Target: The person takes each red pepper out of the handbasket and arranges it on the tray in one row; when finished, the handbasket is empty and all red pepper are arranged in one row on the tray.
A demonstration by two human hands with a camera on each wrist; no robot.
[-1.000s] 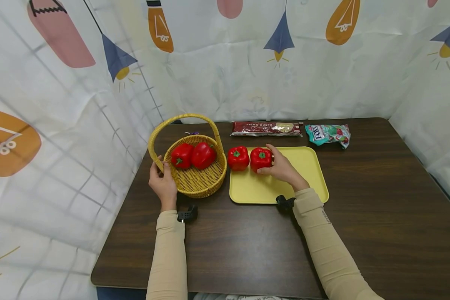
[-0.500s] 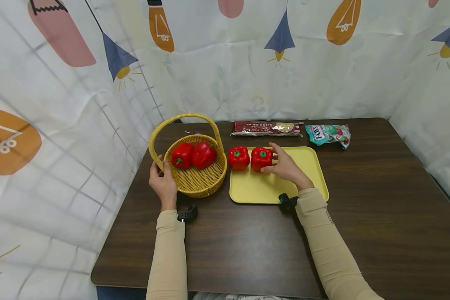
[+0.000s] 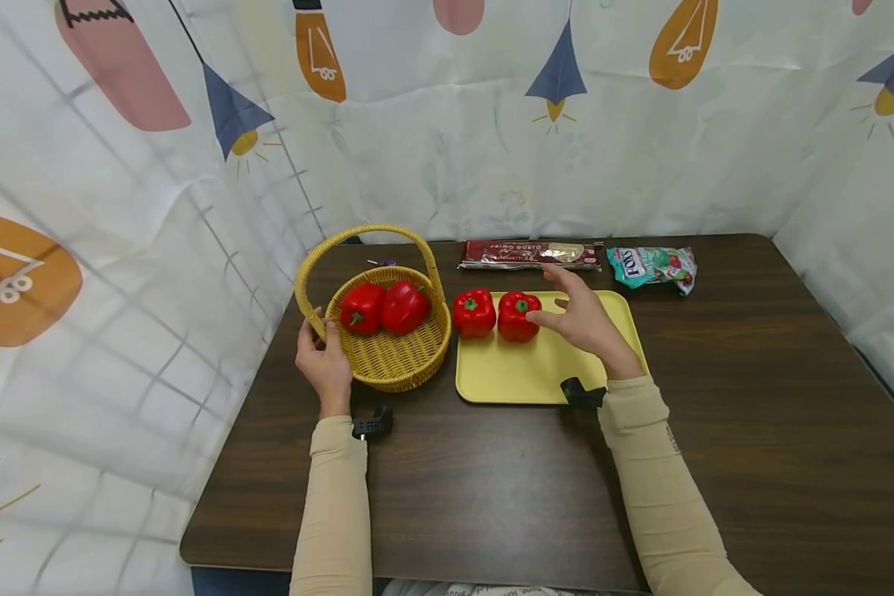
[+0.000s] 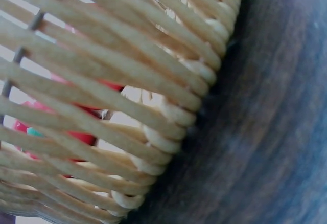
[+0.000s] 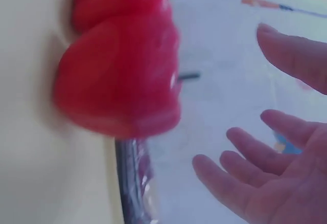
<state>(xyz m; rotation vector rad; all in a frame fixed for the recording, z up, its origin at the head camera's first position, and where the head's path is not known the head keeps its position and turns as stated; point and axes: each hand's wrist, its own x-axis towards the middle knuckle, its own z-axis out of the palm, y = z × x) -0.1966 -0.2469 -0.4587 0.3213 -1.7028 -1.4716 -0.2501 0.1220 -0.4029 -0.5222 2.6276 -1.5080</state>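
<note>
Right grip (image 3: 584,321): nothing in it, thumb and fingers spread well apart, palm turned left. Seen from above, my thumb crosses the right edge of the nearer pepper (image 3: 514,321); the right wrist view shows a gap, so I judge no contact. That pepper sits on the tray just left of the right grip, upright, stem up. Blocky build, no long axis worth noting; the stem gives the only clear direction. I'd say the relation to mind is this sideways one: pepper to the left, spread fingers to its right, the far pepper (image 3: 473,314) just beyond it. Whether the two touch, can't tell. Both stand toward the left of the yellow tray (image 3: 521,377), its right part bare save for my hand above it. Next outward, left of the tray, the basket (image 3: 395,364), its handle (image 3: 372,229) arching over. Left grip (image 3: 325,368) closed round the handle's left foot, well apart from the tray peppers; the right is clearly the nearer. Two more peppers (image 3: 405,308) inside, toward the back. Behind the tray on the worktop (image 3: 462,480): a long dark-red packet (image 3: 529,255) and a teal packet (image 3: 651,267).
</note>
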